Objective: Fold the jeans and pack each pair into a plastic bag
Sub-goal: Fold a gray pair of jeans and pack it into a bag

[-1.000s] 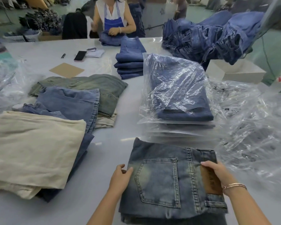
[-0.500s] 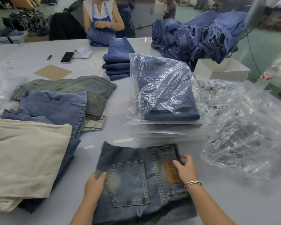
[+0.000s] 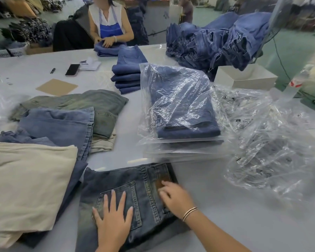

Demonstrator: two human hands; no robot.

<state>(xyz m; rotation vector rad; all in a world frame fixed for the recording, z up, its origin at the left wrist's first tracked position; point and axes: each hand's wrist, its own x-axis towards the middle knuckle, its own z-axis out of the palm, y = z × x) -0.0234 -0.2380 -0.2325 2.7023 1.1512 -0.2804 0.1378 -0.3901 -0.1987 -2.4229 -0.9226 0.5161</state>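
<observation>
The folded jeans lay flat on the table, right in front of the person, pocket side up. The left hand lay flat on the back pocket with its fingers spread out straight. It gripped nothing; it likely pressed down so the fold would not pop open. The right hand rested on the waistband by the brown patch. It was blurry, and its fingers looked loosely bent, so it was hard to tell if it pinched the cloth or only touched it. Most likely it was smoothing that edge.

These jeans were not in a bag yet. Just past them sat a bagged pair on top of a pile of flat bags. More loose bags lay in a heap to the right. Those would be the near ones to reach for next.

To the left sat a cream cloth and other pants, with some dark cloth touching the jeans' left side. Across the table, another person worked beside a stack of blue jeans.
</observation>
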